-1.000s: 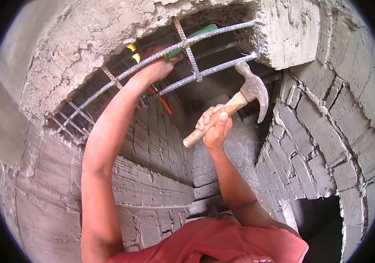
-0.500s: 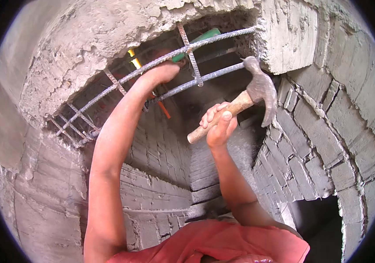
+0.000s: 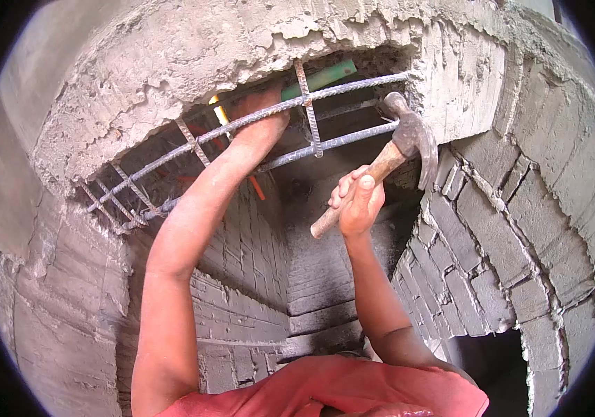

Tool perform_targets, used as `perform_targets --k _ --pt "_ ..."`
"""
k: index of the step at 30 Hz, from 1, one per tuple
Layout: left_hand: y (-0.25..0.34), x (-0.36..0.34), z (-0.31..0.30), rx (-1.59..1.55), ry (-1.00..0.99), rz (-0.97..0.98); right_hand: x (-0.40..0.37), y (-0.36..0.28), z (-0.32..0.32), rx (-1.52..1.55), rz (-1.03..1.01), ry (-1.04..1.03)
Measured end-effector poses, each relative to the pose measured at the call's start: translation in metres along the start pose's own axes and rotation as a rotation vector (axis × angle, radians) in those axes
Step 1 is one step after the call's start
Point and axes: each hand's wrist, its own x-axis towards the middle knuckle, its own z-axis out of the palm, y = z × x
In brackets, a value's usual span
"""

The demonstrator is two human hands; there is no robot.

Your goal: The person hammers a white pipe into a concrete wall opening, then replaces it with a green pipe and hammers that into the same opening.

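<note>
My left hand [image 3: 259, 118] reaches up between the steel reinforcing bars [image 3: 353, 89] into an opening in the concrete. It is closed around the near end of a green tube [image 3: 332, 75], which sticks out to the right; the fingers are partly hidden. A yellow piece [image 3: 219, 111] shows just left of that hand, inside the opening. My right hand [image 3: 359, 201] grips the wooden handle of a claw hammer [image 3: 414, 133]. The hammer's head is raised near the right end of the bars, its claw pointing down.
Broken concrete edge [image 3: 193, 69] rims the opening. Orange tubing [image 3: 256, 187] hangs below the bars. A rough block wall [image 3: 492, 229] stands on the right, with a dark gap [image 3: 495, 368] at its foot. A red shirt [image 3: 339, 389] shows below.
My left hand has gone higher, deeper behind the front bar, along with the green tube. The hammer has tilted slightly and sits lower relative to the bars. The view has shifted a little.
</note>
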Motion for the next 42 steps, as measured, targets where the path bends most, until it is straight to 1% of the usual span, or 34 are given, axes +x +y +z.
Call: perform_targets --k 2,4,5,7,9,11,12,13,15,16,17,18,19,21,22,23,25,28,29,31,32,33,34,35,36,37,39,40,41,42 --pt "0.002 0.001 -0.004 0.033 -0.036 -0.007 0.006 -0.002 0.002 0.013 0.007 0.001" --pt "0.004 -0.001 -0.006 0.068 -0.071 -0.014 0.009 0.002 0.009 0.1 -0.007 0.004" --pt "0.005 -0.003 -0.008 0.044 -0.09 0.001 0.008 0.006 0.012 0.104 -0.007 0.002" --pt "0.005 -0.008 -0.008 -0.017 -0.117 0.052 0.009 0.016 0.021 0.133 -0.122 0.017" --pt "-0.003 -0.01 0.006 -0.118 -0.169 0.089 0.01 0.021 0.026 0.137 -0.142 0.009" --pt "0.007 -0.022 -0.014 -0.148 -0.285 0.116 0.013 0.02 0.031 0.121 -0.029 0.001" --pt "0.004 -0.022 -0.011 -0.168 -0.319 0.151 0.015 0.017 0.032 0.08 0.026 -0.02" --pt "0.001 -0.021 -0.009 -0.167 -0.318 0.152 0.018 0.017 0.032 0.08 0.024 -0.02" --pt "-0.006 -0.019 -0.006 -0.143 -0.36 0.276 0.023 0.018 0.032 -0.065 0.072 -0.031" --pt "-0.009 -0.018 -0.005 -0.145 -0.356 0.274 0.025 0.018 0.034 -0.077 0.048 -0.027" --pt "-0.012 -0.018 -0.004 -0.244 -0.313 0.246 0.028 0.015 0.036 -0.08 0.049 -0.034" --pt "-0.015 -0.019 -0.003 -0.343 -0.271 0.214 0.03 0.011 0.039 -0.144 0.059 -0.006" --pt "-0.015 -0.021 -0.004 -0.349 -0.273 0.205 0.031 0.007 0.042 -0.208 0.072 0.023" --pt "-0.014 -0.025 -0.005 -0.237 -0.08 0.432 0.031 0.005 0.043 -0.239 0.073 0.019" --pt "-0.017 -0.026 -0.005 -0.22 -0.024 0.465 0.028 0.003 0.044 -0.189 0.054 0.046" --pt "-0.021 -0.023 -0.006 -0.245 -0.139 0.352 0.026 0.002 0.044 -0.14 0.034 0.072" --pt "-0.022 -0.019 -0.01 -0.355 -0.203 0.34 0.023 0.004 0.042 -0.046 -0.051 0.065" --pt "-0.022 -0.015 -0.009 -0.412 -0.208 0.316 0.019 0.0 0.044 -0.026 -0.076 0.045" --pt "-0.024 -0.013 -0.005 -0.417 -0.212 0.315 0.021 0.002 0.043 -0.075 -0.039 0.044" --pt "-0.025 -0.013 0.001 -0.473 -0.157 0.357 0.025 0.002 0.045 -0.196 0.047 0.067" --pt "-0.025 -0.012 0.001 -0.472 -0.179 0.327 0.029 -0.001 0.046 -0.263 0.06 0.051" --pt "-0.026 -0.012 0.002 -0.47 -0.182 0.339 0.033 -0.003 0.047 -0.33 0.074 0.036" --pt "-0.025 -0.012 -0.001 -0.49 -0.166 0.357 0.033 -0.003 0.048 -0.372 0.038 0.035" --pt "-0.025 -0.013 -0.004 -0.508 -0.148 0.372 0.033 -0.002 0.049 -0.375 0.043 0.042" --pt "-0.023 -0.015 -0.007 -0.453 -0.203 0.337 0.034 -0.001 0.049 -0.376 0.04 0.049" --pt "-0.024 -0.015 -0.012 -0.455 -0.203 0.335 0.035 -0.001 0.05 -0.378 0.036 0.053" --pt "-0.024 -0.017 -0.021 -0.215 -0.405 0.416 0.034 -0.003 0.052 -0.368 0.048 0.049" --pt "-0.019 -0.019 -0.035 -0.171 -0.549 0.308 0.035 -0.004 0.054 -0.369 0.055 0.062" --pt "-0.018 -0.024 -0.038 -0.18 -0.542 0.3 0.037 -0.004 0.055 -0.372 0.06 0.073" --pt "-0.019 -0.03 -0.039 -0.238 -0.484 0.285 0.039 -0.003 0.055 -0.371 0.044 0.069"
